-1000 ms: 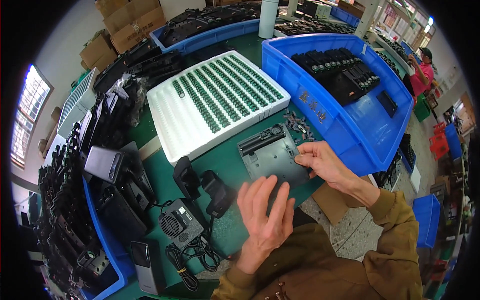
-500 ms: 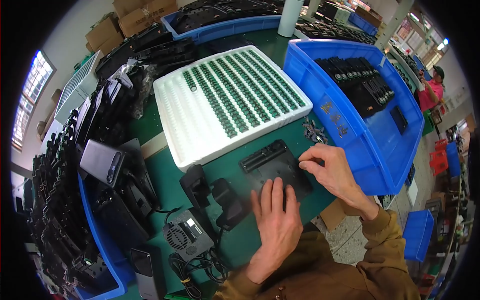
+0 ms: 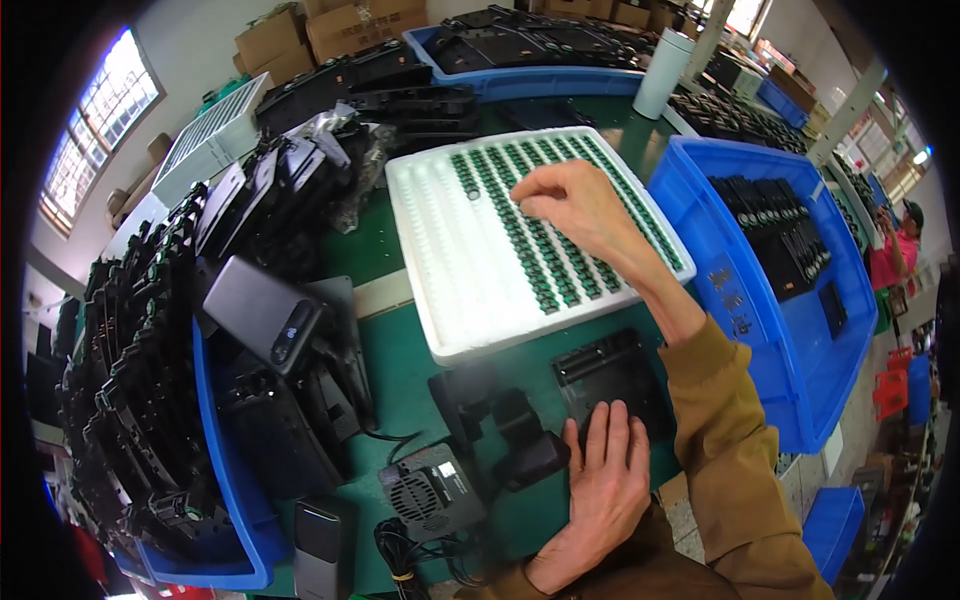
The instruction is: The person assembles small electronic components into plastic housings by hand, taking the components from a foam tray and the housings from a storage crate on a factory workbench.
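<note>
A grey vented device (image 3: 432,490) sits on the worktop (image 3: 398,348), with a white foam tray (image 3: 450,265) of green parts (image 3: 537,270) beyond it. Over the tray the right hand (image 3: 575,205) pinches thumb and fingers together, though whether they hold a part is hard to tell. The left hand (image 3: 607,478) rests, fingers extended, on a black housing (image 3: 612,375) lying left of a blue bin (image 3: 700,235).

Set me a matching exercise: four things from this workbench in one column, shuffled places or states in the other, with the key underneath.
1. left hand
2. right hand
3. pale bottle
4. black cable

A. standing by the right end of the far blue tray
B. fingers spread on the black casing
C. coiled, with a yellow tie
D. over the green parts in the white tray

Pairs: 1-B, 2-D, 3-A, 4-C
</note>
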{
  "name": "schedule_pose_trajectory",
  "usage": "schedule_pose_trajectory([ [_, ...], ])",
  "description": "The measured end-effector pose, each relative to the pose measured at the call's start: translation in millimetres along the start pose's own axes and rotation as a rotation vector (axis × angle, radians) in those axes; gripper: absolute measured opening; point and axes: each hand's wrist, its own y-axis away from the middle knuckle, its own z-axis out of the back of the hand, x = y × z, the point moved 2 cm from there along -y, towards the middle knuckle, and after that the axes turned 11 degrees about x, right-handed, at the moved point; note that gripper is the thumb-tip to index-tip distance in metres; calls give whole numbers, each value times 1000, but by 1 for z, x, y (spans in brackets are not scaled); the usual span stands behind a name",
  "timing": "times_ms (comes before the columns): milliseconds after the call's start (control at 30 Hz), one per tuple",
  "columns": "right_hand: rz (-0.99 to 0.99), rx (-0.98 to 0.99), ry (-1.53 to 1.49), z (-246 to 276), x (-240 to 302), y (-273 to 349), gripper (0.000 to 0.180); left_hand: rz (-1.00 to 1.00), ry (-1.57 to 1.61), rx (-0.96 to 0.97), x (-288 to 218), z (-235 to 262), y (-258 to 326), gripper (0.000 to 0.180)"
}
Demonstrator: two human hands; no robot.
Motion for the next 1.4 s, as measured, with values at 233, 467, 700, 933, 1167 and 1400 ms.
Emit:
schedule_pose_trajectory([
  [233,4,57,323,-35,-12,-77,17,-8,6,7,-1,-1,3,38],
  [467,187,-79,685,-45,-13,-84,9,-23,-36,36,0,2,0,36],
  [700,80,-19,-17,-16,-14,-81,19,-17,11,15,1,2,-3,37],
  [933,39,24,-389,36,24,49,27,-6,17,-15,-2,-2,0,40],
  [1167,-272,-63,-509,16,-17,170,17,-23,16,-61,-3,-6,3,43],
  [1400,-261,-153,-437,-6,-33,178,15,-25,16,-74,-3,-8,2,43],
])
